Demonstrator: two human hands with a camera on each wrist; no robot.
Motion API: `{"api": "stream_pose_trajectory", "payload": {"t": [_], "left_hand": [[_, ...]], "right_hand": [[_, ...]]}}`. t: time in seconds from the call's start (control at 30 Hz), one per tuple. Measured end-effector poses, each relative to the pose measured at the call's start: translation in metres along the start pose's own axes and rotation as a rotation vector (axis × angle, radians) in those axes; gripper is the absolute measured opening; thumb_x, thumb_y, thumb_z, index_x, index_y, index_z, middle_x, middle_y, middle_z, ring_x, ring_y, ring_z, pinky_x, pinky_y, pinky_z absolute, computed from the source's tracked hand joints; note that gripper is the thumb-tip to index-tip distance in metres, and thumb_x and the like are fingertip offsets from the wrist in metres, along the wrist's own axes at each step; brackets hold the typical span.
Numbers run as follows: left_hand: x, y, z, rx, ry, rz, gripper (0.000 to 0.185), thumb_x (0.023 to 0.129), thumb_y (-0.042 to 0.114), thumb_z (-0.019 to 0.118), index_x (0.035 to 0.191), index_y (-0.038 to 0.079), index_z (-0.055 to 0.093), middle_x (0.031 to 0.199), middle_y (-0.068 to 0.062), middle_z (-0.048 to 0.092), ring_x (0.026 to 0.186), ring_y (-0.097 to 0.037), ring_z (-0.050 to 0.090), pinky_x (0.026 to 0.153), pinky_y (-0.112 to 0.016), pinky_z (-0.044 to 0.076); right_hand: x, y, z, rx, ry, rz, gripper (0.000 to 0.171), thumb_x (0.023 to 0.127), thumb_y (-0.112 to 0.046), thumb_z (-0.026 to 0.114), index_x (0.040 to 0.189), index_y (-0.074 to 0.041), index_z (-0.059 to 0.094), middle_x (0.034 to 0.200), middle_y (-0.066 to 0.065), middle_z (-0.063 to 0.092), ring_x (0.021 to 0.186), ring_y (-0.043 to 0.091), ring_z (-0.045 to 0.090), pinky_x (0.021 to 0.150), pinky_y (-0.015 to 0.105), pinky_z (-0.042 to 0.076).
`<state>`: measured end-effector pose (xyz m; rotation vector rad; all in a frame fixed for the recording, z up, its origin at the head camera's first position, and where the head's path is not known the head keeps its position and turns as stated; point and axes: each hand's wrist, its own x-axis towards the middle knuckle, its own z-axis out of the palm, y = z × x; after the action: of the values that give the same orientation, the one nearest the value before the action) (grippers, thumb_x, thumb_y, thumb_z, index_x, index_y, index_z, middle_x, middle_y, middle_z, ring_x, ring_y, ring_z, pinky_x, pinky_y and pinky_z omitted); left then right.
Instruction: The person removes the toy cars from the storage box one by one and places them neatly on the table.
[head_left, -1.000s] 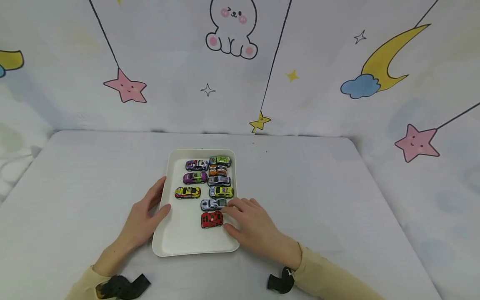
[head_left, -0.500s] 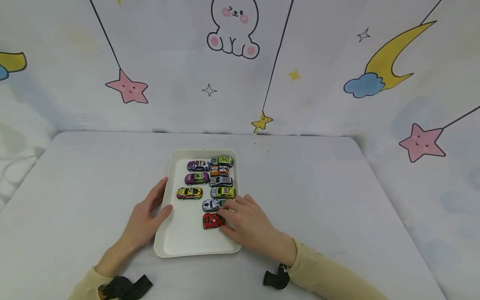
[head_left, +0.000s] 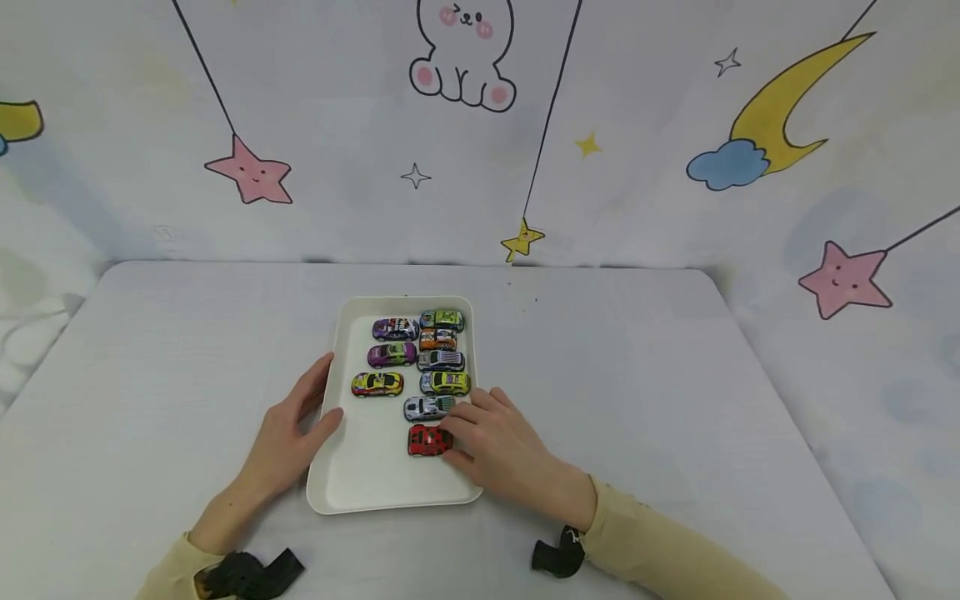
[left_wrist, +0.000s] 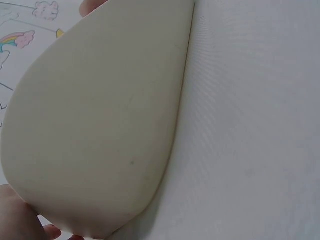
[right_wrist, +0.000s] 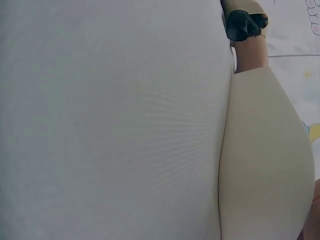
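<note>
Showing only the white tray's (left_wrist: 100,125) outer wall, wrist views are hiding nine toy cars; overhead, right hand (head_left: 501,446) is pinching the near red car (head_left: 426,439), left hand (head_left: 288,433) is resting open-fingered along the left rim.

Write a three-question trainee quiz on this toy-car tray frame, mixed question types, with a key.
1. True or false: the left hand touches the tray.
2. Which car is at the right hand's fingertips: A red car, B purple car, C green car?
3. How many toy cars sit in the tray?

Key:
1. True, it rests on the left rim.
2. A.
3. Nine.
</note>
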<state>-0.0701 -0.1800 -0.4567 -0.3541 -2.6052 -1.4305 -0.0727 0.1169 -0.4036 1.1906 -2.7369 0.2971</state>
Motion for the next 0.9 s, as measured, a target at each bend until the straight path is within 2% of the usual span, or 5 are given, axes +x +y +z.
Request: {"api": "stream_pose_trajectory", "payload": {"t": [0.53,0.9], "left_hand": [[0.0005,-0.0011,0.0003,-0.001,0.001,0.005,0.07,0.095,0.007,0.064,0.157,0.014,0.032,0.153,-0.018,0.045,0.128,-0.043,0.052,0.102,0.0,0.032],[-0.0002,0.0013,-0.0007,-0.002,-0.005,-0.006,0.07,0.095,0.008,0.064,0.157,0.012,0.032,0.154,-0.018,0.043,0.13,-0.043,0.051,0.101,0.001,0.031]], "right_hand": [[-0.0008,0.0042,0.0019,0.043,0.087,-0.027,0.024,0.078,-0.028,0.084,0.096,-0.015,0.077,0.092,-0.006,0.076,0.076,0.013,0.046,0.071,0.028,0.034],[-0.0026,0.0084,0.0072,0.13,0.17,-0.053,0.026,0.077,-0.027,0.085,0.097,-0.014,0.078,0.094,-0.006,0.076,0.08,0.012,0.05,0.072,0.026,0.036]]}}
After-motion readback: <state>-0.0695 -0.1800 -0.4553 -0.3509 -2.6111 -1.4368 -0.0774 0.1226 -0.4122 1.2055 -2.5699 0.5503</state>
